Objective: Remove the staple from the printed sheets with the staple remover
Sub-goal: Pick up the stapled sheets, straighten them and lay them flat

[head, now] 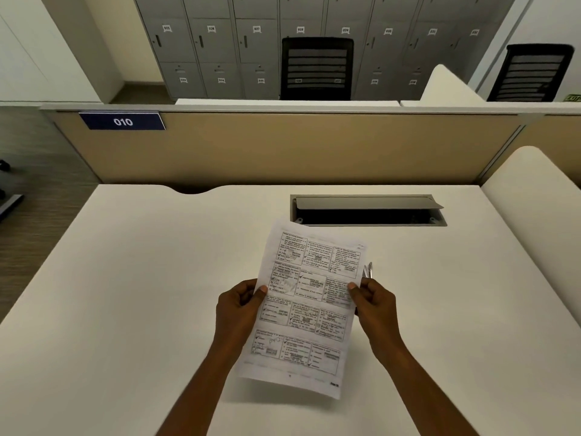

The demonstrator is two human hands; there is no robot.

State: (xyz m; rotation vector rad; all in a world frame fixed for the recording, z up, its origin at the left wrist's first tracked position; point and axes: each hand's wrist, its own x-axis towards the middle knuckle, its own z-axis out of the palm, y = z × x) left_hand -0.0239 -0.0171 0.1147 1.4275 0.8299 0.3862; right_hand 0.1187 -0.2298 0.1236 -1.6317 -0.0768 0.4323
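The printed sheets point(304, 306) were up off the desk point(125, 278), held between both my hands and tilted a bit. My left hand point(237, 305) pinched the left edge, thumb on top. My right hand point(374, 305) was clamped on the right edge, with the staple remover point(367, 270) tucked in that same grip, metal tips poking up just past the paper. Further back there was an open cable tray point(367, 210) in the desk, then the divider with a 010 sign point(122, 121), and lockers point(220, 42) beyond.
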